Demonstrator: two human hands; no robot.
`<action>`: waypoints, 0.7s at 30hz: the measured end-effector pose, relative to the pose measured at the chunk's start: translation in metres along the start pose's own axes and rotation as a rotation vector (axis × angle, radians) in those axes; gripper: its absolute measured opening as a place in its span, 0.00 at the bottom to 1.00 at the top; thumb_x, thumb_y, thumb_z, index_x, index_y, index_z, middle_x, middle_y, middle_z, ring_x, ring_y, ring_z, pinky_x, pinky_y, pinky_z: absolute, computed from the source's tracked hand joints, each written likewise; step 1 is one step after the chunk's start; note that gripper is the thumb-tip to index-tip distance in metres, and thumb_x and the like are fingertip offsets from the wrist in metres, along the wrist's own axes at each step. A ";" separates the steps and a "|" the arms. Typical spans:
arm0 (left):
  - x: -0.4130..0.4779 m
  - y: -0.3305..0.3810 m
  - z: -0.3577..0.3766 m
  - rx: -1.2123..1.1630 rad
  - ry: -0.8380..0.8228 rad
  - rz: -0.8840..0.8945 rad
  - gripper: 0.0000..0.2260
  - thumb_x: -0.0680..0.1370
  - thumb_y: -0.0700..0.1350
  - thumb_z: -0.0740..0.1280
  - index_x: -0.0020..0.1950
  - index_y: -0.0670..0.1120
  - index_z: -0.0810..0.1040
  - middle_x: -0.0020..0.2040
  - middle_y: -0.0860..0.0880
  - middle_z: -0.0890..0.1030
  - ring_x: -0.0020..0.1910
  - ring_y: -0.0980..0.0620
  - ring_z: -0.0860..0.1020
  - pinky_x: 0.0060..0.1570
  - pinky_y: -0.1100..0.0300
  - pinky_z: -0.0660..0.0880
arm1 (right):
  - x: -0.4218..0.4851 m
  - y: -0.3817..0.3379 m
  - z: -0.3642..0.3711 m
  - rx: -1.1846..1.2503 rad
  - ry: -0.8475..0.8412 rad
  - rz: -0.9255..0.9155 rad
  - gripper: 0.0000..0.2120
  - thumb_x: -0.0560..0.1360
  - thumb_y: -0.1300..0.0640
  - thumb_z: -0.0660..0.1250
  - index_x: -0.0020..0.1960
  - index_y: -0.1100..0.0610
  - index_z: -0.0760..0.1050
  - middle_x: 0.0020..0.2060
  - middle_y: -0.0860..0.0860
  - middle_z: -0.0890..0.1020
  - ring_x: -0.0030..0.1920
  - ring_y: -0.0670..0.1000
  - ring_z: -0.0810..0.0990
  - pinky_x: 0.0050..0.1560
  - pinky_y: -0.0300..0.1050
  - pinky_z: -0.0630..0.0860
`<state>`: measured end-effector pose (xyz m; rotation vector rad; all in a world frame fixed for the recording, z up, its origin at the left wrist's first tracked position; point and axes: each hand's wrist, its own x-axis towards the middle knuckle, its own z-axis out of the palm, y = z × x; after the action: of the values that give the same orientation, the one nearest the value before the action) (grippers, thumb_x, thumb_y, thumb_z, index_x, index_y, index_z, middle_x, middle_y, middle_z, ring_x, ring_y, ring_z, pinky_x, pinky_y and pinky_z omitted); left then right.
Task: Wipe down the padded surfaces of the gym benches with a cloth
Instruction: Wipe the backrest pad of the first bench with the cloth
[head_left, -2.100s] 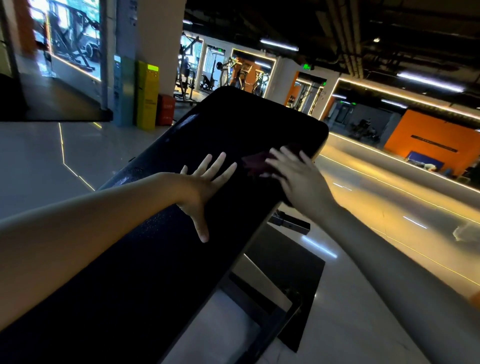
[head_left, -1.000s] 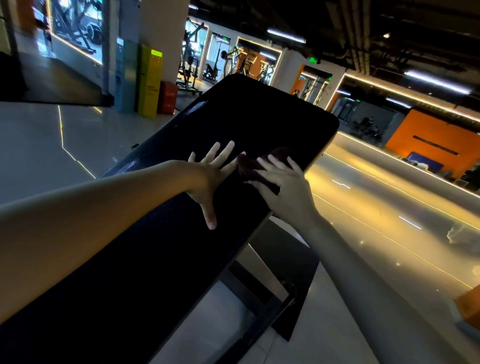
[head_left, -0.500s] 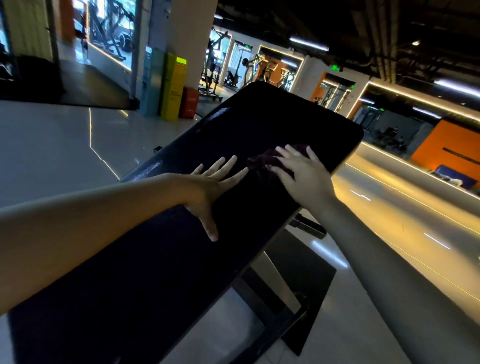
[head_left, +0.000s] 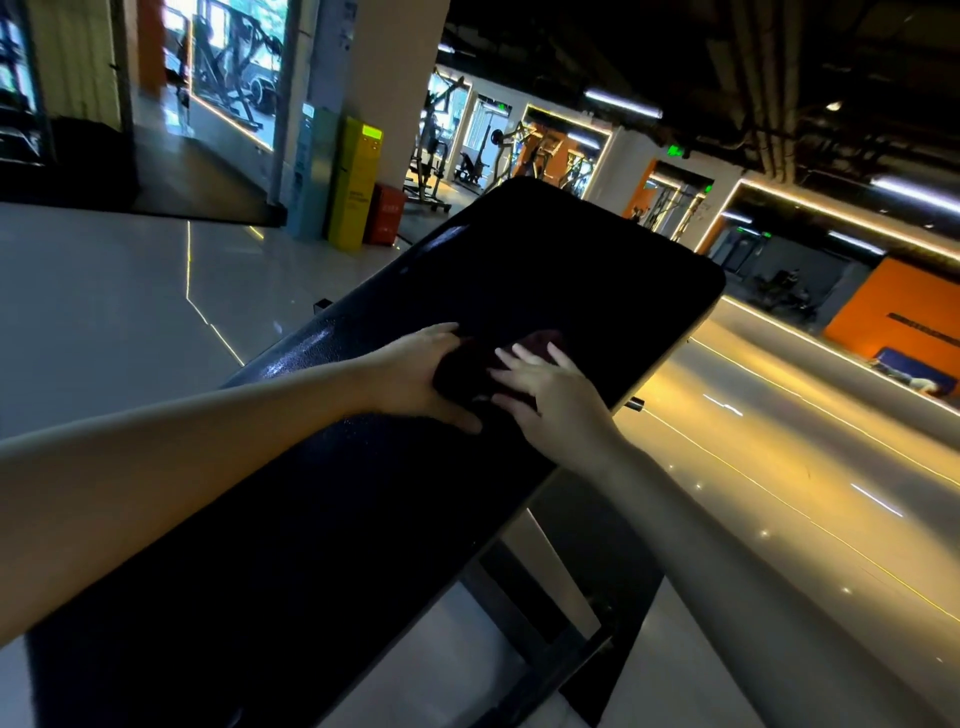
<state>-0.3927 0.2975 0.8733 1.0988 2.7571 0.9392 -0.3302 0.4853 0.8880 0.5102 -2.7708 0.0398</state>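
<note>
While both hands sit close together at mid-frame, the black padded surface (head_left: 545, 260) of the bench runs diagonally from lower left to its rounded far end at upper centre. Cloth (head_left: 472, 366) lies bunched on that surface, approx. halfway along, dark w/ a reddish patch where light catches it.

Left hand (head_left: 410, 376) comes in from the left edge; fingers above & thumb below are curled round the left side of the cloth, gripping it. Right hand (head_left: 558, 400) comes in from lower right; fingers straight & spread, lying flat on the right part of the cloth, tips pointing to upper left. The two hands are just beside each other; can't tell if they touch.

Under the surface, lower centre: dark metal bench frame (head_left: 550, 670). Pale glossy floor (head_left: 130, 312) fills the left side, w/ warm light strips reflected at right. Upper left of centre: yellow box (head_left: 356, 182) & a red box (head_left: 385, 214) just beside it, both at the foot of a pillar (head_left: 395, 78). Gym machines (head_left: 431, 156) stand further back; orange wall (head_left: 893, 322) at far right.
</note>
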 end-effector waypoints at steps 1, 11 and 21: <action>0.003 0.003 -0.003 -0.145 0.086 -0.013 0.26 0.70 0.52 0.76 0.66 0.46 0.74 0.65 0.51 0.74 0.66 0.51 0.71 0.64 0.56 0.69 | 0.001 0.002 -0.002 0.039 -0.033 0.010 0.19 0.80 0.52 0.61 0.71 0.54 0.70 0.74 0.50 0.65 0.76 0.46 0.57 0.74 0.42 0.41; 0.034 0.026 -0.019 -0.839 0.180 -0.136 0.12 0.74 0.38 0.73 0.53 0.43 0.73 0.50 0.45 0.78 0.46 0.52 0.78 0.42 0.62 0.77 | 0.019 0.010 -0.045 0.327 -0.030 0.148 0.12 0.80 0.60 0.60 0.61 0.49 0.74 0.53 0.44 0.79 0.52 0.42 0.78 0.48 0.35 0.76; 0.046 0.027 -0.036 -0.645 0.187 0.019 0.13 0.71 0.29 0.72 0.43 0.47 0.76 0.55 0.40 0.80 0.52 0.47 0.78 0.54 0.55 0.77 | 0.055 0.037 -0.065 -0.076 -0.241 0.173 0.23 0.71 0.53 0.74 0.64 0.49 0.72 0.56 0.47 0.76 0.60 0.51 0.72 0.64 0.50 0.62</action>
<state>-0.4193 0.3232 0.9265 0.9475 2.2610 1.8297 -0.3723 0.5069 0.9679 0.2691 -3.0309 -0.0931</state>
